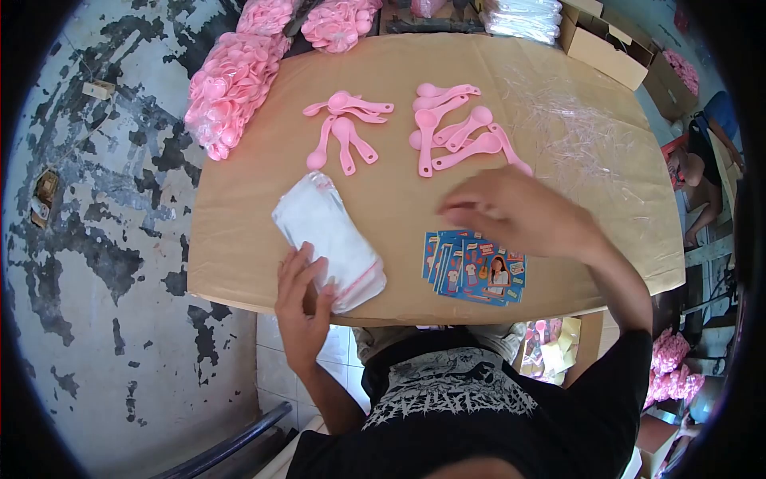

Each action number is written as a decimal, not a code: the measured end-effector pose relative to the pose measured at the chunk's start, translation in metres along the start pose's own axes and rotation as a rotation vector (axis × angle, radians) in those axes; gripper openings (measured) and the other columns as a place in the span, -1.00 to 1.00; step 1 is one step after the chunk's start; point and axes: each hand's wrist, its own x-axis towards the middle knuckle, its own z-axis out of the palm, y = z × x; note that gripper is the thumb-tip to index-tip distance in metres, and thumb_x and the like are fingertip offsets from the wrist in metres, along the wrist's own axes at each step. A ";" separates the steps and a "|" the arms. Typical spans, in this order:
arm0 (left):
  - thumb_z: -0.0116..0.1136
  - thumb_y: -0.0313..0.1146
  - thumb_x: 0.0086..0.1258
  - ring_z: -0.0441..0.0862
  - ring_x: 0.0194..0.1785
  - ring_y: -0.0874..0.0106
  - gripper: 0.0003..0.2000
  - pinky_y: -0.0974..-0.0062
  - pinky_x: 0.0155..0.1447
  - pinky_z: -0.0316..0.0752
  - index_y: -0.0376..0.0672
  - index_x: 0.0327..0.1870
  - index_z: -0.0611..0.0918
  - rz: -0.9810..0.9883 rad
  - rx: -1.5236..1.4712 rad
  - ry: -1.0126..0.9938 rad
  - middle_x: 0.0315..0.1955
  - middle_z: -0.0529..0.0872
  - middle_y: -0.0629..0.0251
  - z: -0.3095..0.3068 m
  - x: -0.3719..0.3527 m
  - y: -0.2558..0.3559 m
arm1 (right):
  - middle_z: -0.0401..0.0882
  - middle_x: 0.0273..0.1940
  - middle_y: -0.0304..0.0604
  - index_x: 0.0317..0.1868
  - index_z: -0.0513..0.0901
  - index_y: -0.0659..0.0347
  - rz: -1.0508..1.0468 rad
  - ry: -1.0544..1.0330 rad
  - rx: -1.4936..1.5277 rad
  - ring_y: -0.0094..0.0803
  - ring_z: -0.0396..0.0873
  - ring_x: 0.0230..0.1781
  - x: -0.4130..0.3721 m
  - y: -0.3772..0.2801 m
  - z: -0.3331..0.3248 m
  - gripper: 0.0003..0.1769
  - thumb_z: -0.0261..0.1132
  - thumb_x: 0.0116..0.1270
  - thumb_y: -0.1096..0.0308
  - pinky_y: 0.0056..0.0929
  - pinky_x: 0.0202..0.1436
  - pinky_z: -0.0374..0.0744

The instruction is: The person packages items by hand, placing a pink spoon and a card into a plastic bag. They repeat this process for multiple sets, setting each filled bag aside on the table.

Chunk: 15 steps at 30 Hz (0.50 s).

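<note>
My left hand (303, 307) rests with its fingers apart on the lower left edge of a stack of clear plastic bags (331, 243). Above a spread pile of blue printed cards (477, 270) is my right hand (511, 209), blurred by motion, its fingers bent together; whether anything is between them is too blurred to tell. Pink spoons lie beyond in two groups, one at the left (343, 132) and one to its right (427, 136).
Thin clear strips (586, 132) lie scattered at the table's right. Bagged pink spoons (235, 88) sit at the back left. White packets (523, 17) and an open cardboard box (610, 48) stand at the back right. Part of another person (702, 160) shows at far right.
</note>
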 end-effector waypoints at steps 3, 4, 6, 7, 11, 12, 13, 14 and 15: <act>0.26 -0.47 0.24 0.38 0.36 0.00 -0.72 0.07 0.48 0.09 -0.25 -0.01 0.66 0.007 -0.005 0.025 0.19 0.58 0.04 0.004 -0.001 0.003 | 0.69 -0.34 0.00 -0.18 0.68 0.33 -0.038 -0.114 -0.075 -0.13 0.67 -0.30 0.053 0.001 0.046 -0.66 0.26 0.36 0.16 -0.24 -0.23 0.59; 0.27 -0.47 0.24 0.38 0.36 0.00 -0.72 0.07 0.48 0.08 -0.25 -0.01 0.66 0.000 -0.009 0.030 0.19 0.58 0.04 0.004 -0.001 0.003 | 0.68 -0.37 0.00 -0.22 0.68 0.33 -0.017 -0.171 -0.095 -0.14 0.67 -0.33 0.067 -0.002 0.058 -0.65 0.28 0.35 0.13 -0.25 -0.26 0.58; 0.27 -0.47 0.23 0.38 0.36 0.01 -0.72 0.07 0.50 0.06 -0.23 -0.02 0.66 -0.002 0.012 0.032 0.18 0.58 0.04 0.003 0.000 0.003 | 0.67 -0.43 -0.02 -0.29 0.68 0.32 0.023 -0.284 -0.140 -0.17 0.65 -0.41 0.087 -0.006 0.074 -0.61 0.31 0.31 0.08 -0.26 -0.32 0.56; 0.28 -0.47 0.23 0.38 0.37 0.01 -0.72 0.07 0.50 0.06 -0.23 -0.02 0.66 -0.015 0.002 0.043 0.19 0.58 0.04 0.002 -0.001 0.004 | 0.67 -0.45 -0.04 -0.32 0.68 0.32 0.008 -0.266 -0.084 -0.20 0.64 -0.44 0.093 -0.003 0.079 -0.61 0.31 0.31 0.07 -0.27 -0.33 0.55; 0.25 -0.47 0.26 0.37 0.39 0.04 -0.77 -0.02 0.51 -0.03 -0.17 -0.05 0.69 -0.026 0.023 0.050 0.20 0.58 0.10 -0.002 0.001 0.011 | 0.66 -0.49 -0.06 -0.38 0.68 0.32 -0.040 -0.312 0.074 -0.28 0.60 -0.50 0.102 0.006 0.075 -0.62 0.28 0.33 0.11 -0.30 -0.36 0.52; 0.23 -0.47 0.27 0.37 0.39 0.04 -0.78 -0.05 0.51 -0.06 -0.15 -0.06 0.70 0.005 0.082 0.003 0.20 0.59 0.13 -0.004 0.000 0.008 | 0.66 -0.49 -0.06 -0.38 0.68 0.32 -0.041 -0.350 0.098 -0.29 0.60 -0.50 0.102 0.008 0.071 -0.63 0.26 0.35 0.14 -0.31 -0.35 0.52; 0.22 -0.47 0.28 0.37 0.40 0.04 -0.79 -0.08 0.51 -0.08 -0.13 -0.07 0.71 0.034 0.140 -0.048 0.20 0.60 0.16 -0.006 -0.001 0.006 | 0.66 -0.49 -0.06 -0.36 0.68 0.33 -0.045 -0.396 0.117 -0.29 0.60 -0.50 0.102 0.010 0.069 -0.65 0.24 0.37 0.17 -0.31 -0.35 0.52; 0.22 -0.47 0.29 0.36 0.40 0.04 -0.80 -0.09 0.52 -0.10 -0.12 -0.08 0.71 0.025 0.132 -0.056 0.19 0.60 0.18 -0.006 -0.001 0.006 | 0.66 -0.49 -0.07 -0.35 0.68 0.34 -0.049 -0.442 0.136 -0.29 0.59 -0.50 0.102 0.012 0.066 -0.67 0.22 0.38 0.20 -0.31 -0.35 0.52; 0.21 -0.47 0.29 0.36 0.40 0.04 -0.81 -0.11 0.52 -0.12 -0.10 -0.09 0.72 0.016 0.125 -0.065 0.18 0.61 0.20 -0.007 0.000 0.007 | 0.66 -0.49 -0.07 -0.34 0.68 0.34 -0.053 -0.486 0.155 -0.29 0.59 -0.50 0.102 0.013 0.064 -0.68 0.20 0.39 0.23 -0.32 -0.34 0.52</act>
